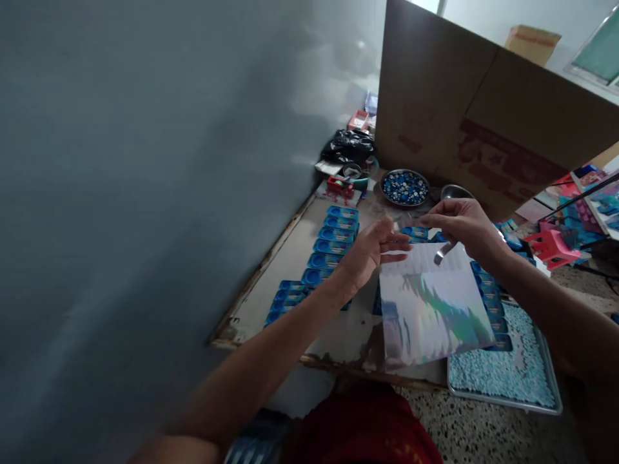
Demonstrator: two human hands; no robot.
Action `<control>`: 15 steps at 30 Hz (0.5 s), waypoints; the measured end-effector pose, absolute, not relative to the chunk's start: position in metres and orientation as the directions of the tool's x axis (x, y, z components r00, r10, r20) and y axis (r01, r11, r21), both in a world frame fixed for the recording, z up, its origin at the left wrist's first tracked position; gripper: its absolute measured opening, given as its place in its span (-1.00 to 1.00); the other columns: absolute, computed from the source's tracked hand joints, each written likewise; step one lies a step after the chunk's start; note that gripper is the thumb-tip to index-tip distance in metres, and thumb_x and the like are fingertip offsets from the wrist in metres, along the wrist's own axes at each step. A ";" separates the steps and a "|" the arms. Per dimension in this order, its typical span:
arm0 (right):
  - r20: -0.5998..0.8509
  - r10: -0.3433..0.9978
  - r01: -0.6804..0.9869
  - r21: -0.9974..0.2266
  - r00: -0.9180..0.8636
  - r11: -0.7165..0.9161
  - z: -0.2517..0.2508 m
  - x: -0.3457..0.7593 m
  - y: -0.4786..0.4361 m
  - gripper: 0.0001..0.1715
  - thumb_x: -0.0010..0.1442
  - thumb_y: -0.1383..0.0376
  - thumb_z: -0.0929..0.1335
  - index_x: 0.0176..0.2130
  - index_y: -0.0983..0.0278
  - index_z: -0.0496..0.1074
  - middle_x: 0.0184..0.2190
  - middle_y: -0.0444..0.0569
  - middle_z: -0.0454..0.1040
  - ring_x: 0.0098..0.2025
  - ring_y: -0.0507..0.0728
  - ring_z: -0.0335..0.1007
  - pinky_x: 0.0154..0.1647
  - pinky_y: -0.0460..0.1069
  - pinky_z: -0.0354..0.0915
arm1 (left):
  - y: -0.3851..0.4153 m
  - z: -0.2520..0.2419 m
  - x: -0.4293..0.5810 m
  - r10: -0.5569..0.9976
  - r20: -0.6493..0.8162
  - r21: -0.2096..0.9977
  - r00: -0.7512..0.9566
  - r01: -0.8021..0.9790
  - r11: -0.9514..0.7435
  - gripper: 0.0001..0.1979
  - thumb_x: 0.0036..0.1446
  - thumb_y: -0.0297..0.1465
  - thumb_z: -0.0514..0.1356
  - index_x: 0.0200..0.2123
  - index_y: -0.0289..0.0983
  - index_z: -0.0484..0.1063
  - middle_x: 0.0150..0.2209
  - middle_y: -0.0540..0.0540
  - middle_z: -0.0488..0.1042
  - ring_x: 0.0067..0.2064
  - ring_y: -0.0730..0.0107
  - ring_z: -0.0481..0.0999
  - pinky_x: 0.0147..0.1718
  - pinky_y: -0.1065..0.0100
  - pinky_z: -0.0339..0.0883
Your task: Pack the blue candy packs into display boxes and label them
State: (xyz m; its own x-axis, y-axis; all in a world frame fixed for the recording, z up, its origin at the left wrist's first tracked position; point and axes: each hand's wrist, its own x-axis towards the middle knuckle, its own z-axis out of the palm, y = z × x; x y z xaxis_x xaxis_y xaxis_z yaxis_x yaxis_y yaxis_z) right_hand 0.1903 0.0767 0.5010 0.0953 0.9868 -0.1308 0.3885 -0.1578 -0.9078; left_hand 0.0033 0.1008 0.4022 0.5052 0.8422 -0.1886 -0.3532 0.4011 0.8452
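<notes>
From the head camera we see our two hands raised over a low, worn worktop [294, 258] set against a grey wall; our right hand [467, 225] pinches the top edge of a shiny holographic pouch [430, 309] between thumb and fingertips, fingers closed on it, so the pouch hangs tilted above the worktop's near edge; our left hand [370, 251] is half open, palm turned toward the pouch, fingertips at or just beside its upper left corner, though we cannot tell whether they truly grip it; under and beside the pouch lie rows of small blue packs [333, 238]; further back sits a round metal bowl of blue pieces [405, 187], with a big cardboard sheet [483, 122] standing behind it; to the right a metal tray of pale blue bits [503, 370] rests on the speckled floor; we judge that the slick film, held only by one edge, could slip from the pinch and drop onto the packs, knocking the rows askew, or crease if the left hand pulls unevenly
</notes>
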 end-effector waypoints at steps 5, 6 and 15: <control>-0.223 0.974 0.417 -0.882 0.037 -0.218 0.488 0.142 0.102 -0.52 -0.14 0.01 0.65 -0.51 0.27 0.50 -0.69 -0.22 0.25 -0.63 -0.07 0.04 -0.64 -0.08 -0.06 | 0.111 0.386 -0.044 0.910 -0.201 0.868 0.362 -0.365 0.337 -0.39 -0.16 -0.02 0.57 -0.25 -0.24 0.36 -0.27 -0.07 0.63 -0.25 0.33 0.67 -0.14 0.24 0.58; -0.237 0.971 0.426 -0.877 0.022 -0.223 0.486 0.133 0.106 -0.49 -0.15 -0.02 0.66 -0.51 0.28 0.50 -0.69 -0.22 0.26 -0.62 -0.07 0.05 -0.64 -0.08 -0.07 | 0.115 0.383 -0.053 0.919 -0.203 0.882 0.337 -0.345 0.321 -0.42 -0.12 0.00 0.54 -0.28 -0.24 0.37 -0.29 -0.07 0.62 -0.28 0.35 0.66 -0.16 0.25 0.58; -0.303 0.951 0.443 -0.846 0.058 -0.296 0.450 0.075 0.167 -0.68 0.06 0.16 0.60 -0.49 0.27 0.52 -0.65 -0.18 0.32 -0.60 -0.03 0.16 -0.55 -0.06 0.06 | 0.191 0.380 -0.136 0.961 -0.058 0.998 0.271 -0.022 0.066 -0.66 0.13 -0.11 0.39 -0.39 -0.26 0.46 -0.40 -0.08 0.56 -0.39 0.41 0.51 -0.35 0.35 0.47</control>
State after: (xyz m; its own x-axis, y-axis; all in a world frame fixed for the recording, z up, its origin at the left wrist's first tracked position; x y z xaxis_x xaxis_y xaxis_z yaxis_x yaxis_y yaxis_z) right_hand 0.0751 0.1674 0.4496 0.0576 0.9513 -0.3029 0.4430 -0.2963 -0.8462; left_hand -0.1355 0.1912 0.3803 0.2707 0.9609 -0.0578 -0.0219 0.0662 0.9976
